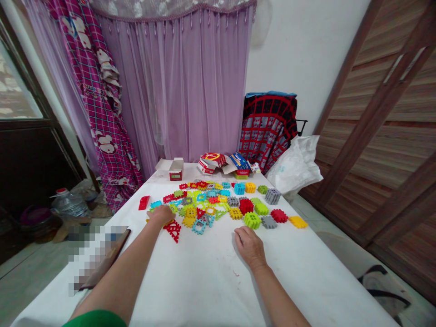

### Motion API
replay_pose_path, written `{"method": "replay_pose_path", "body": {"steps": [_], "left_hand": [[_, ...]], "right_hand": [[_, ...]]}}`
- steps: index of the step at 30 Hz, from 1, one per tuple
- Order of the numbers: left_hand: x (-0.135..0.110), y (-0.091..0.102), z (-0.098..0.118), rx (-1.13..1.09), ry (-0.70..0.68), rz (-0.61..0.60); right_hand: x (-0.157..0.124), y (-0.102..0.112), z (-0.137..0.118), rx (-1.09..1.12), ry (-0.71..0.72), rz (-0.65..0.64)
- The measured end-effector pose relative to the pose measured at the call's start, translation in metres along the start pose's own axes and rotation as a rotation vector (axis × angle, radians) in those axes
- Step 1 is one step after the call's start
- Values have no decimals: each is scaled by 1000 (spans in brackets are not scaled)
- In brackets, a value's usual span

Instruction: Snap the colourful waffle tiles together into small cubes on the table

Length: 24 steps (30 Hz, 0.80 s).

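My left hand (161, 214) reaches into the left side of a spread of plastic interlocking tiles; its back faces me and its fingers are mostly hidden. A red triangular tile (173, 230) lies by its wrist, and a light blue tile (156, 204) lies just beyond the fingers. My right hand (249, 244) rests on the white tabletop with fingers curled together, and nothing shows in it. Just past it stands a lime green stack of tiles (252, 220), beside a grey stack (269, 222). Loose yellow tiles (189, 218) and a blue square tile (198, 226) lie between the hands.
Open cardboard boxes, one red and white (211, 162) and one blue (240, 162), stand at the table's far edge near a small open box (176, 169). A white bag (294, 165) is off the right side. A dark-edged flat object (105, 259) lies at left.
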<state>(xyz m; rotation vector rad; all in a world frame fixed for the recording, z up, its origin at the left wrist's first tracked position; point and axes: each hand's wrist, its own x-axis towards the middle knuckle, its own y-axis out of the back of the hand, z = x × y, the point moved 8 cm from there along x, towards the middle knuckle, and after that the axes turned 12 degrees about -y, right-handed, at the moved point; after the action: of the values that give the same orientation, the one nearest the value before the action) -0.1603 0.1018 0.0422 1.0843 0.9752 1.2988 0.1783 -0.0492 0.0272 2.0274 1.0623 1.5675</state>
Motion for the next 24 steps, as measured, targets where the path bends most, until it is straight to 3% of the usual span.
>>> {"method": "replay_pose_path", "body": {"steps": [4, 9, 16, 19, 24], "left_hand": [[-8, -4, 3, 21, 52, -40], [-13, 4, 5, -35, 22, 19], [-22, 14, 1, -360, -26, 135], [-31, 1, 10, -601, -39, 143], [-54, -41, 44, -987, -34, 83]], "right_hand": [[0, -1, 0, 4, -1, 0], [-1, -1, 1, 17, -4, 9], [0, 1, -2, 19, 10, 15], [0, 1, -1, 24, 11, 21], [0, 0, -1, 18, -1, -1]]}}
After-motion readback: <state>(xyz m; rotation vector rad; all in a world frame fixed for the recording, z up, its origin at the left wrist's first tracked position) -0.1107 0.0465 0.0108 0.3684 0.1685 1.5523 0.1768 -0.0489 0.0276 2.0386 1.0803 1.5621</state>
